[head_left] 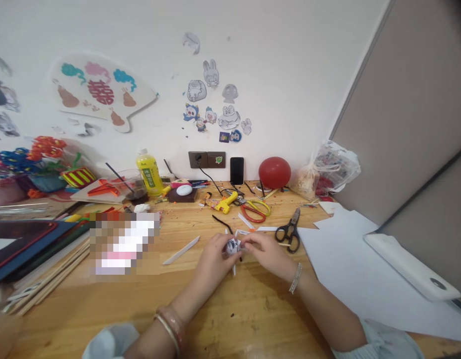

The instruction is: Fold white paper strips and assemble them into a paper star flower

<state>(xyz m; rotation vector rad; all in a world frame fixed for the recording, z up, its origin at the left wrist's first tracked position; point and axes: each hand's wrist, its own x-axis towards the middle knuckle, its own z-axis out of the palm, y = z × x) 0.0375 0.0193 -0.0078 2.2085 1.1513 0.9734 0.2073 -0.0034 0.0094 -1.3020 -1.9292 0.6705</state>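
My left hand is curled around a small folded paper piece, white with dark patches, held just above the table. Thin white points of paper stick out above and below it. From the right, my right hand pinches at the piece's edge; the exact fingertip contact is too small to make out. A bent black stem reaches up behind the fingers. Loose white paper strips lie around, one strip to the left. Black-handled scissors rest just beyond my right hand.
Behind my hands are a yellow glue gun, red-and-yellow scissors, a red balloon and a phone. White sheets and a long white device lie right. Wooden sticks and a drink bottle stand left.
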